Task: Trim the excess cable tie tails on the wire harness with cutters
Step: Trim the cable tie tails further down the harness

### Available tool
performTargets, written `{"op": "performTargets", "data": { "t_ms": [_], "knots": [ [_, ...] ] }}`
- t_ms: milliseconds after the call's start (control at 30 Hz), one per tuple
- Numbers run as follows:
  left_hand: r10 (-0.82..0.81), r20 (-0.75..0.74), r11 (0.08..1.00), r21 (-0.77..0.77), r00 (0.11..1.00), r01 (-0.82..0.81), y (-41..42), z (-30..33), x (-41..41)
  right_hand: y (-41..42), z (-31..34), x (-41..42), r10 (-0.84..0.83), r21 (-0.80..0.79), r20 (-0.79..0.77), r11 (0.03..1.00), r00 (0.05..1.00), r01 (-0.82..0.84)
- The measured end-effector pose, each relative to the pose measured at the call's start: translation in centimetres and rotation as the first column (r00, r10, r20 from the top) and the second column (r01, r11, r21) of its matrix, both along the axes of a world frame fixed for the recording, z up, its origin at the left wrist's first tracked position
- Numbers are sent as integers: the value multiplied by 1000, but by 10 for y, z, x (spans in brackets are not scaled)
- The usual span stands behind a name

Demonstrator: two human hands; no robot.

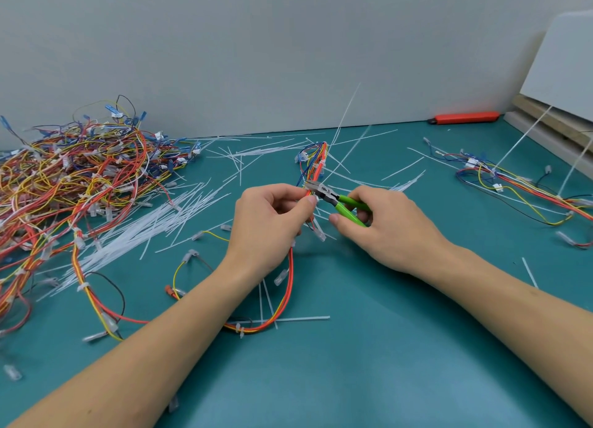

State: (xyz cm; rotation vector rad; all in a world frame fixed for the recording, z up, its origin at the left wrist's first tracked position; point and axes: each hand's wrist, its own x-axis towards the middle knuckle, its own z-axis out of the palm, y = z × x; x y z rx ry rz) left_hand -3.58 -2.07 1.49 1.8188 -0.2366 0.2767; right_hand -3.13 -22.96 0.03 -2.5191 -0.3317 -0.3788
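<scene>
The left hand (272, 215) pinches the wire harness (313, 167) between thumb and fingertips, holding it raised above the middle of the teal surface (353, 363). The right hand (382, 225) grips the green-handled cutters (333, 199), fingers curled round both handles; the cutter head lies against the harness just beside the left fingertips. A long cable tie tail (345, 113) rises from the harness. Cut tails (179, 212) lie scattered on the surface. A harness pile (80, 177) sits far left, and an orange knife (465, 117) lies at the far edge
</scene>
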Motion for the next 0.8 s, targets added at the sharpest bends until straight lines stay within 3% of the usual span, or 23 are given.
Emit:
{"op": "performTargets", "data": {
  "t_ms": [400,800],
  "knots": [
    [-3,-29,1000,-27,1000,2,0,2,-1,-1,1,1,33,-58,60,998,998,-29],
    [-10,-24,999,-37,1000,10,-1,0,0,-2,3,1,31,10,73,999,997,-32]
  ]
}}
